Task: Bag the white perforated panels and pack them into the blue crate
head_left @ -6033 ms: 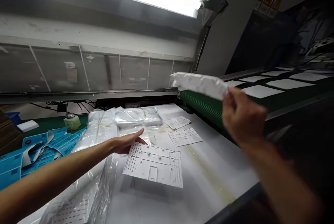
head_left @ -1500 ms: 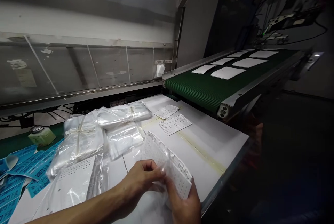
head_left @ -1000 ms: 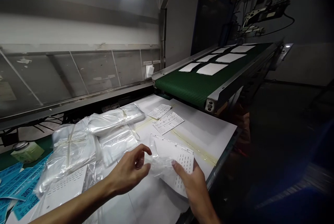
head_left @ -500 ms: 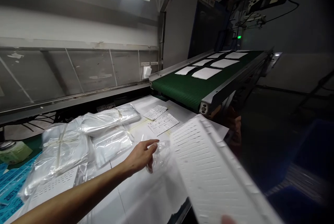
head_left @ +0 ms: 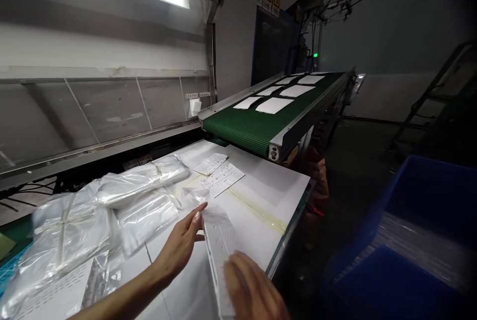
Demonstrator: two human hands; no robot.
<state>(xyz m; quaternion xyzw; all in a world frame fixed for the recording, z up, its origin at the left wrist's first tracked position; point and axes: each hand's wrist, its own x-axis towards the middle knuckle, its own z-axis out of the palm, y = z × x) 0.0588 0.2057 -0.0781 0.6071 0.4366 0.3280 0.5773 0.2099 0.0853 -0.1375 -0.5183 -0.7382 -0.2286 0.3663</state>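
My left hand [head_left: 184, 240] pinches the edge of a clear plastic bag [head_left: 219, 218] between thumb and fingers. A white slotted panel [head_left: 215, 255] stands tilted beside those fingertips, its far end apparently inside the bag. Closed around the panel's near end is my right hand [head_left: 253, 287], blurred by motion. Just beyond the bag, two white printed cards [head_left: 223, 179] lie on the white-covered table [head_left: 266, 181]. Another slotted white panel [head_left: 61, 292], partly in clear plastic, rests at the lower left.
Tied bundles of clear bags [head_left: 74, 225] lie on the left. A green conveyor belt [head_left: 238, 128] carrying several white panels [head_left: 275, 105] slopes up behind the table. Blue bins [head_left: 421, 200] stand at the right, below the table's edge.
The slotted panel has swung left and down from the right, and its far end is now at the bag in my left hand. My view has turned slightly right.
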